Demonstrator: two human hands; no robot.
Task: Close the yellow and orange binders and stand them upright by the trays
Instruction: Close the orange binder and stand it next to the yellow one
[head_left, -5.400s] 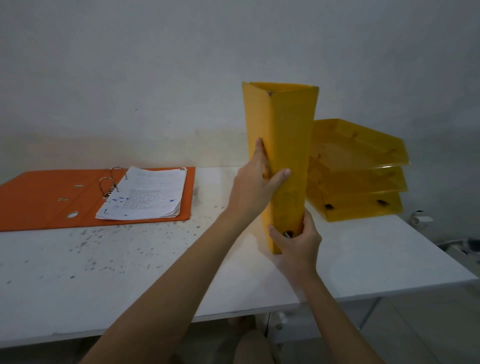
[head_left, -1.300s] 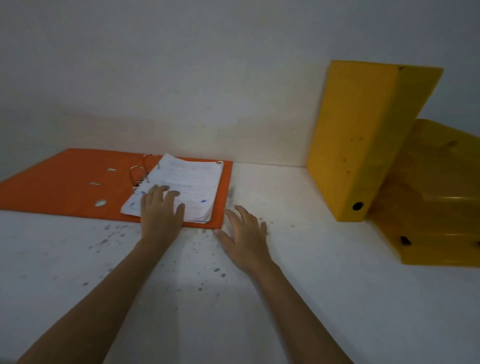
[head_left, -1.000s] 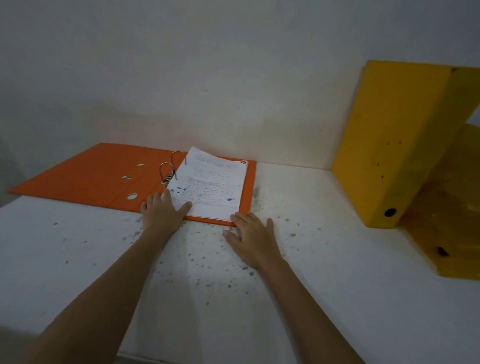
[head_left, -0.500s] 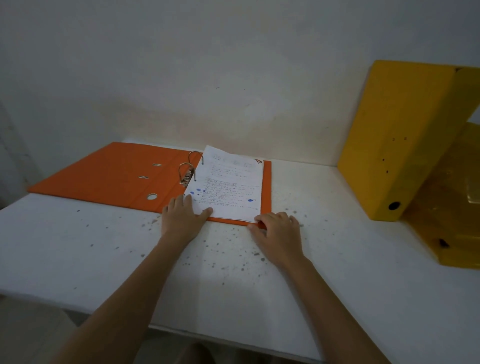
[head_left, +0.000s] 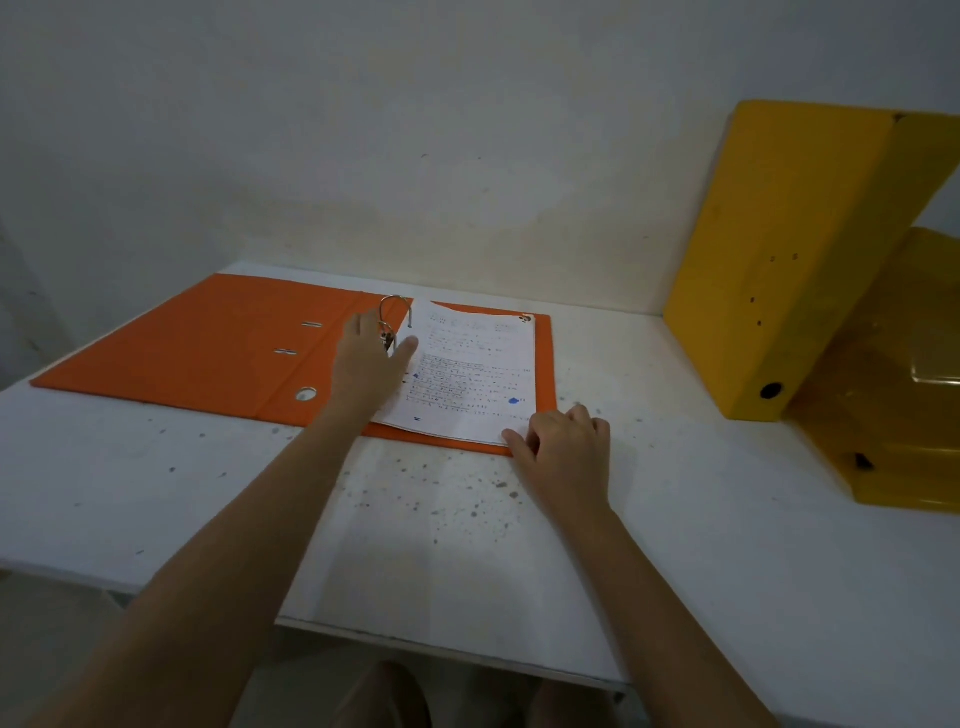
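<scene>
The orange binder (head_left: 208, 343) lies open and flat on the white table (head_left: 675, 545), with a stack of written pages (head_left: 472, 374) on its right half. My left hand (head_left: 369, 358) rests at the metal rings (head_left: 395, 312), fingers spread over the clasp and the pages' left edge. My right hand (head_left: 563, 447) sits at the binder's near right corner, fingers curled at the cover's edge. The yellow binder (head_left: 789, 260) is closed and stands at the back right, leaning against the yellow trays (head_left: 893, 415).
A white wall runs right behind the table. The table's near edge crosses the lower part of the view, with my knees below it. Dark specks dot the tabletop between my arms.
My left hand has moved up from the binder's near edge to the rings. My right hand has stayed at the near right corner, fingers more curled. The camera has shifted slightly.
</scene>
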